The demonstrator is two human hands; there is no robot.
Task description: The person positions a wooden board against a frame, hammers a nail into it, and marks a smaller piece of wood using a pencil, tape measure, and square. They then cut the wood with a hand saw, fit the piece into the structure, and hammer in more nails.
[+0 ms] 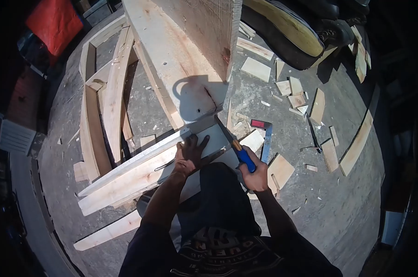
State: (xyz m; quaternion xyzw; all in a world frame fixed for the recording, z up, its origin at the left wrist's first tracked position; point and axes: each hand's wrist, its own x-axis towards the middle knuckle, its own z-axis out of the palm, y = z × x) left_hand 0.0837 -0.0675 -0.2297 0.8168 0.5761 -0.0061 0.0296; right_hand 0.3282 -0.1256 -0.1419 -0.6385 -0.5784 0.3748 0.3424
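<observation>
Fingers of right hand (256, 176) wrap what seems blue-handled saw (246, 161); your left hand (189, 151), fingers apart, presses board (215, 143): keep blade (226, 130) straight.

Board under the hand (139, 181): bare pale wood, matt, fairly smooth, grain visible. Upright panel (202, 34): wood, rough-sawn face. Tool handle (246, 160): smooth blue, plastic-looking, slight sheen. Tool blade (226, 130): dark, metal-looking. Offcuts (256, 69): raw wood, matt. Floor (338, 207): grey, concrete-like, matt, scuffed. Trousers (222, 194): dark matt cloth. Red sheet (54, 25): creased; cloth or plastic, cannot tell.
</observation>
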